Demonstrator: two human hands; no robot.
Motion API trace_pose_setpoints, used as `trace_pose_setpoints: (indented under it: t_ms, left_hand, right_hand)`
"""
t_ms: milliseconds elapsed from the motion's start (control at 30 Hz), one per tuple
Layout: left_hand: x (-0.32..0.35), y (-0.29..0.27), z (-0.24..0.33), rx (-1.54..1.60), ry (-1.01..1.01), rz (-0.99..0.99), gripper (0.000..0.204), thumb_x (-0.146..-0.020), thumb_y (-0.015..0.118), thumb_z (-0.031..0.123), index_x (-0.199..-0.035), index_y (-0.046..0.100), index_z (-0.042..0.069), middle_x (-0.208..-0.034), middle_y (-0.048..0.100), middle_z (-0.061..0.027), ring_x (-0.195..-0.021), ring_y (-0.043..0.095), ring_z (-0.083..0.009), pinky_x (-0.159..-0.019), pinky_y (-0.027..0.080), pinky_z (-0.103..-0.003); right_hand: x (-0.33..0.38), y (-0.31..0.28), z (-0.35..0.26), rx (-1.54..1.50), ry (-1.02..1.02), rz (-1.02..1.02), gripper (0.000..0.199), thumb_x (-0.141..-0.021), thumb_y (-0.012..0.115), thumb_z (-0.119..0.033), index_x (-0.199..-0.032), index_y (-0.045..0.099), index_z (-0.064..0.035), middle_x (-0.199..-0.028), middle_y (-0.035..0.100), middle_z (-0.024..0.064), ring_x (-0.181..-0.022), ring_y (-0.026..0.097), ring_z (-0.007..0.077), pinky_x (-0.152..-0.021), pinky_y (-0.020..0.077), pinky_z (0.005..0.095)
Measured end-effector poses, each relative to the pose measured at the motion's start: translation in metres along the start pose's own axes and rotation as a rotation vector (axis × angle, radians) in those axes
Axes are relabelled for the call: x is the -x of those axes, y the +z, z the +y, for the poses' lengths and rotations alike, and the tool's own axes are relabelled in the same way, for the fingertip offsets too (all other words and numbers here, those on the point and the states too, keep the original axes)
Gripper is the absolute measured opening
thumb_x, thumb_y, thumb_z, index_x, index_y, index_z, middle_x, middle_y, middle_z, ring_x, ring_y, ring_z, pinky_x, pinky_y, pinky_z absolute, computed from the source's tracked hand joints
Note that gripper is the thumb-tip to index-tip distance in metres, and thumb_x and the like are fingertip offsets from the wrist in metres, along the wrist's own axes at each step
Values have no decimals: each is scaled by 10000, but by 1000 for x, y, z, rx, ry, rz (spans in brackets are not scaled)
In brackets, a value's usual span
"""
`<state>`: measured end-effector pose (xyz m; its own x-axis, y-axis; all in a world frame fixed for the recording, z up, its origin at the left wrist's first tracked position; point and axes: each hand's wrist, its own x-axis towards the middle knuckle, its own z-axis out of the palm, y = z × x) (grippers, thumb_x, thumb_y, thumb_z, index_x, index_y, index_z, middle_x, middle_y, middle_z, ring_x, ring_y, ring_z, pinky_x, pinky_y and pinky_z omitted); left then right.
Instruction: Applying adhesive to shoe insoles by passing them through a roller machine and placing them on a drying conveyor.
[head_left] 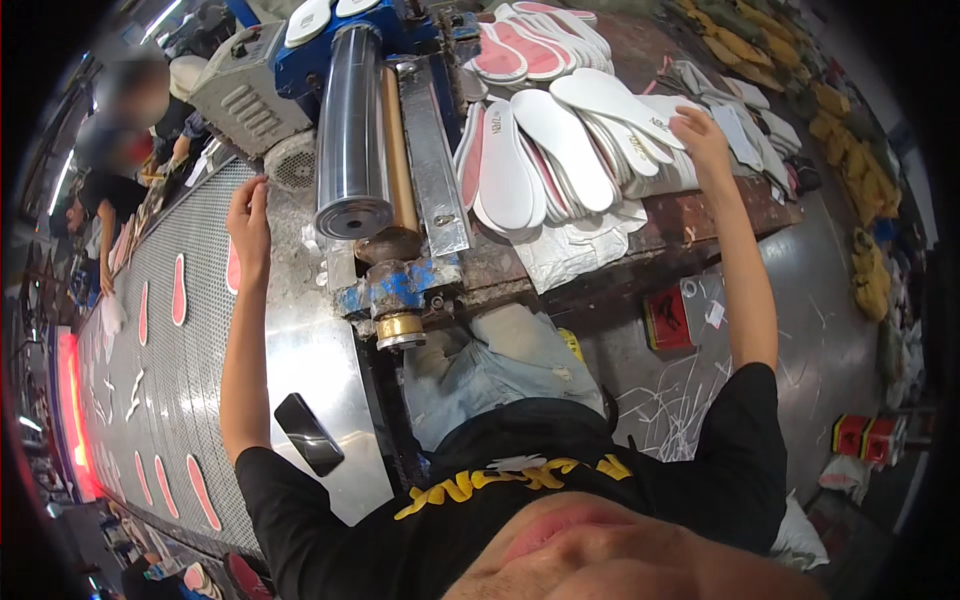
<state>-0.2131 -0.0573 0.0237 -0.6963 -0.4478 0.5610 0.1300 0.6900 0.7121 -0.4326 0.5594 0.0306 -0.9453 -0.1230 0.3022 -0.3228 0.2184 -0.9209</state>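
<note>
A: What's closest?

B: Part of the wearer's face (610, 570), cut off by the lower edge, then a black shirt (350, 525) with yellow lettering (520, 485), bent and partly covered.

A: And past that?

B: Worn jeans (500, 375). To their left, a dark phone (308, 435) lies on a shiny metal plate (300, 350).

A: The hands?

B: The left hand (250, 225) is raised beside a grey motor (293, 163), its fingers close together; whether the thumb meets them I can't tell. The right hand (703, 145) touches the end of a white insole (605, 97) on top of the pile — its fingers cover that end, so I can't say whether they're clamped on it.

A: What's between them?

B: A steel roller (353, 130) on a blue machine (385, 285). Right of it, stacked insoles (505, 165) fill the table (640, 50); some carry small dark print.

A: Farther off?

B: A mesh belt (205, 385) with pink insoles (179, 290). Beyond it, a co-worker (110, 185), blurred — and the dark fisheye rim swallows the corners.
</note>
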Motion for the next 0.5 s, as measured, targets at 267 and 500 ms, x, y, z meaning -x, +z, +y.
trace_pose_setpoints:
  t_ms: [267,500]
  left_hand:
    - [-3,-12,45,198,-21,-163,220,-915,545,165,-1043,641,13,-999,640,-49,-897,574,-117,-765,442,-257]
    - [1,-9,71,218,-21,-228,204,-900,564,112,-1058,634,4,-962,645,-45,-854,567,-98,-770,447,-232]
  right_hand:
    - [49,27,-18,-292,129,30,538,-817,664,-130,-1279,421,4,-1056,589,126,-910,586,140,-769,462,244]
    - [66,36,-41,-16,33,37,484,-800,681,-92,-1233,486,0,-1043,589,105,-905,562,141,-791,447,258]
